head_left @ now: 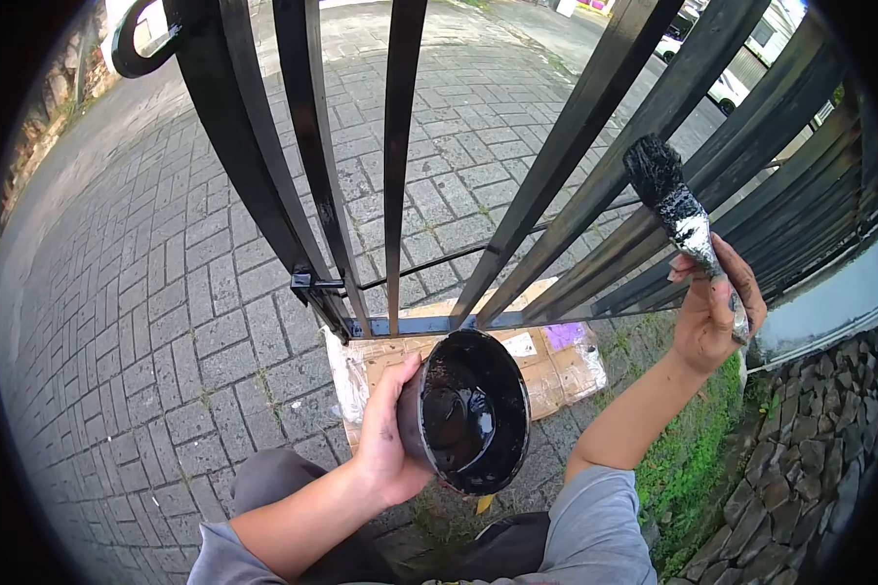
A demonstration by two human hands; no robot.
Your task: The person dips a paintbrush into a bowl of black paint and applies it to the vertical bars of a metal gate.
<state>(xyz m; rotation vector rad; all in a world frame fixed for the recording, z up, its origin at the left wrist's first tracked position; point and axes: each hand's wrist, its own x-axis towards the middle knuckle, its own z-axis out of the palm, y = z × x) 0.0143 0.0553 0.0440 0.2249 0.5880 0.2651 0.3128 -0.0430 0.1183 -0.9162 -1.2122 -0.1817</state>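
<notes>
My left hand (392, 444) is wrapped round the side of a black bowl (439, 429), with dark, shiny paint pooled inside. At the right, my right hand (714, 307) grips a paintbrush (688, 222) by its handle, bristles pointing up and left. The bristles are coated in black, and silver metal shows below them. Smears of black mark the fingers of my right hand. The brush is in front of the dark bars of a metal gate (395, 166), and I cannot tell whether it touches them. The bowl is just below the gate's bottom rail.
Paint-stained cardboard (546, 375) lies under the gate's lower edge. Grey paving bricks (166, 341) spread left and beyond the bars. Grass (693, 478) and a stone wall (800, 468) are at the lower right. A white car (727, 90) stands behind the bars.
</notes>
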